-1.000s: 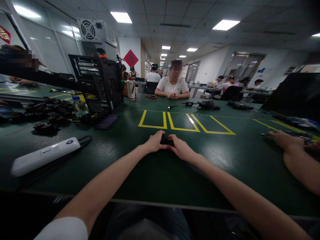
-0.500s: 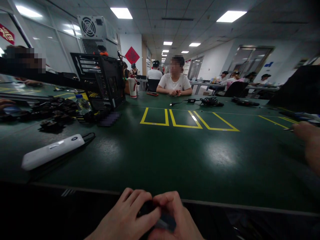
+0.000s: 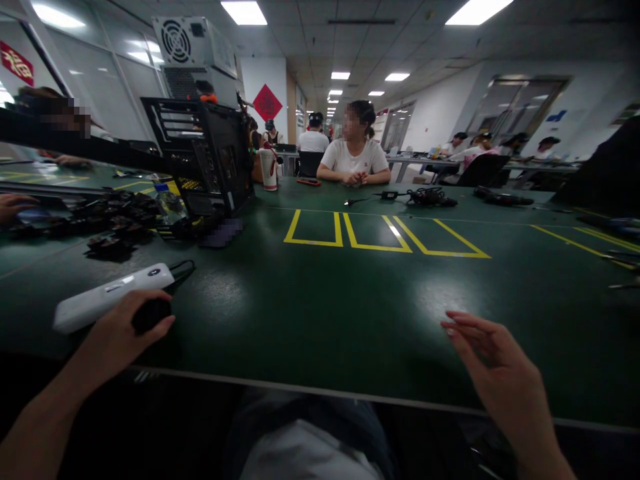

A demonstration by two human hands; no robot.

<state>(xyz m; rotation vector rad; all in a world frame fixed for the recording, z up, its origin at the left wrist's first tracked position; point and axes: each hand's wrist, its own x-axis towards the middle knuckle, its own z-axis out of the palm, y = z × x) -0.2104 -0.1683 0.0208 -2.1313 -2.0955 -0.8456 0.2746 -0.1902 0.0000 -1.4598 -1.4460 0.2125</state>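
My left hand [image 3: 133, 323] is curled around a black rounded object [image 3: 151, 315], whose kind I cannot make out. The thumb and fingers grip it from either side, over the table's front left part. Just behind this hand lies a long white device [image 3: 107, 293] with a round dark button and a black cord loop. On the right, my right hand [image 3: 493, 357] hovers above the green table [image 3: 320, 313]. Its fingers reach out loosely, with the thumb close to the fingertips, and nothing clear shows between them.
Yellow tape outlines [image 3: 380, 250] mark the table ahead. Black cables [image 3: 433, 197] lie beyond them. At left stand a black computer case [image 3: 215, 153], a bottle [image 3: 170, 203] and a pile of black pieces [image 3: 107, 220]. A person [image 3: 354, 157] sits opposite, near a paper cup [image 3: 269, 170].
My hands were together at the table's front edge around something dark. They have parted, the left moving left with the black object, the right moving right. Another person's hand at far right is gone.
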